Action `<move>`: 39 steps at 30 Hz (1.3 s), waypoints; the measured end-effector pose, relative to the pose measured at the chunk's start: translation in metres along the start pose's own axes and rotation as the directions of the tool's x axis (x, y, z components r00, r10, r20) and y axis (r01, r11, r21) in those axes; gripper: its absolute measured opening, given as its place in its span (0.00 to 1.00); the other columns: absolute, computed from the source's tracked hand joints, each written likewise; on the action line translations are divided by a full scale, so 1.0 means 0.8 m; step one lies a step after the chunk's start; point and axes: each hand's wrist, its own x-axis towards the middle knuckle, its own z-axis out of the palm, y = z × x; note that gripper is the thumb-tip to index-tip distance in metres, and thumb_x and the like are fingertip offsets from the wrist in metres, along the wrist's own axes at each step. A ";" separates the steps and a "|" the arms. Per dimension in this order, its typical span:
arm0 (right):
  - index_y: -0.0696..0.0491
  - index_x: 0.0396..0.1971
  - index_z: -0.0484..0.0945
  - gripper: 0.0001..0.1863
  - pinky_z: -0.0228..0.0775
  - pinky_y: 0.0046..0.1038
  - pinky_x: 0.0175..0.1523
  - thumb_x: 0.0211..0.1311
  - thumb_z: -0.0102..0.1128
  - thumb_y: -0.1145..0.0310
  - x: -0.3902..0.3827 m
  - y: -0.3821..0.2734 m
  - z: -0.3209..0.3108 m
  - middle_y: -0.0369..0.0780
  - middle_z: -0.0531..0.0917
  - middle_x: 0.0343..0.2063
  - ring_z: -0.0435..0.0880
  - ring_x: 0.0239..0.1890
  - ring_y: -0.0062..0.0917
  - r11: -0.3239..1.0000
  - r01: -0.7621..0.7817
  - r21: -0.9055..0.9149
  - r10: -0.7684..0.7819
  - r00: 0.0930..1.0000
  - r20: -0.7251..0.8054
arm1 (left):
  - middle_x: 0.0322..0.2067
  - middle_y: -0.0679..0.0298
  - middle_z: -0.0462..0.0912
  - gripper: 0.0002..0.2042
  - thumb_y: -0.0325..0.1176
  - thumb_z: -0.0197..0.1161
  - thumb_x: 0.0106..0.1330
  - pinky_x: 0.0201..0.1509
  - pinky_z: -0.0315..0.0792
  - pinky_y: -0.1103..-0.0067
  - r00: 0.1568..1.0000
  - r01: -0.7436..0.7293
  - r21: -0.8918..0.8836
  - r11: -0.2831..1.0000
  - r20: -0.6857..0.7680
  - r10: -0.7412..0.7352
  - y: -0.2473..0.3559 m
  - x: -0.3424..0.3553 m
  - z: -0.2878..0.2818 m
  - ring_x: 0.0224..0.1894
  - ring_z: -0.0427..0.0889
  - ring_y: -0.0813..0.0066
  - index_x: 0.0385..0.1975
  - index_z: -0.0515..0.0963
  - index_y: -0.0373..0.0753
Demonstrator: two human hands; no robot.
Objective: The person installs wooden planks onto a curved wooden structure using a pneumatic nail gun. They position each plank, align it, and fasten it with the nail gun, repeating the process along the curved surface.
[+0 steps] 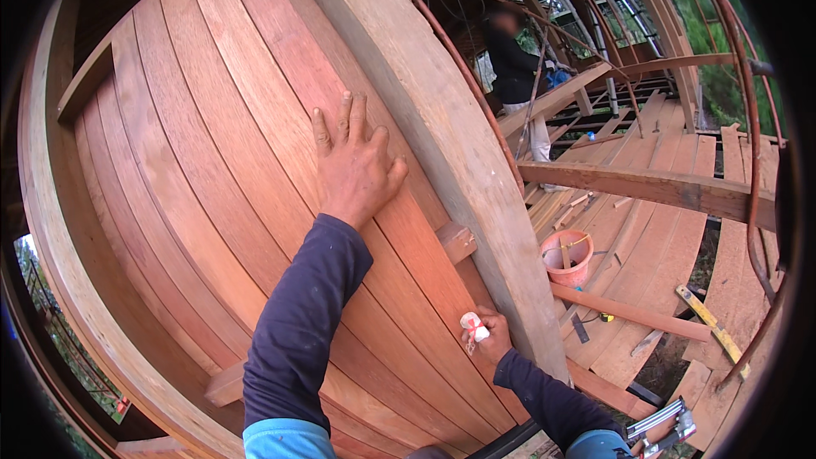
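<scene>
Reddish wooden boards [246, 127] lie side by side in a wall panel before me, framed by a thick post [416, 93] on the right. Against the boards near that post, my left hand [354, 166] presses flat with its fingers apart, holding nothing. Lower down, my right hand [495, 347] is closed round a small white thing with red on it [478, 329], close to the board surface beside the post. What kind of thing it is I cannot make out. A short wooden block [456, 241] sits between the hands, next to the post.
On the plank floor right of the post stand an orange bucket [557, 273], a tape measure [606, 317] and a yellow spirit level [714, 333]. A nail gun [667, 427] is at lower right. A beam [646, 187] crosses behind; another person [514, 59] stands beyond it.
</scene>
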 end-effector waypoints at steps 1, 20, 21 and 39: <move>0.60 0.17 0.82 0.09 0.72 0.28 0.29 0.53 0.64 0.73 0.002 0.002 0.002 0.40 0.79 0.17 0.79 0.25 0.24 0.999 0.050 0.023 -0.049 0.998 -0.027 | 0.67 0.51 0.63 0.20 0.48 0.60 0.59 0.73 0.28 0.42 0.999 -0.039 0.011 0.999 0.025 0.039 0.000 0.002 -0.002 0.75 0.49 0.58 0.45 0.83 0.42; 0.62 0.22 0.80 0.05 0.61 0.28 0.27 0.43 0.68 0.80 0.020 -0.014 0.011 0.41 0.76 0.21 0.74 0.23 0.25 0.980 0.198 0.012 -0.196 0.975 -0.101 | 0.63 0.57 0.69 0.18 0.49 0.59 0.60 0.73 0.27 0.40 0.999 -0.030 0.097 0.995 -0.009 0.031 0.008 0.005 0.007 0.76 0.49 0.63 0.41 0.78 0.40; 0.63 0.22 0.80 0.05 0.60 0.29 0.27 0.44 0.67 0.79 0.021 -0.025 0.011 0.41 0.76 0.21 0.73 0.23 0.25 0.971 0.235 -0.034 -0.237 0.967 -0.097 | 0.64 0.57 0.69 0.18 0.48 0.58 0.60 0.73 0.28 0.40 1.000 -0.021 0.115 0.993 -0.004 0.022 0.007 0.005 0.006 0.76 0.49 0.63 0.41 0.78 0.40; 0.58 0.25 0.77 0.14 0.68 0.23 0.38 0.65 0.54 0.64 -0.018 0.029 -0.043 0.35 0.76 0.31 0.75 0.33 0.19 0.964 0.018 0.264 -0.066 0.983 0.173 | 0.65 0.66 0.71 0.13 0.46 0.56 0.60 0.68 0.40 0.36 0.991 -0.104 0.357 0.928 -0.047 0.129 -0.007 0.008 0.037 0.74 0.55 0.66 0.36 0.80 0.47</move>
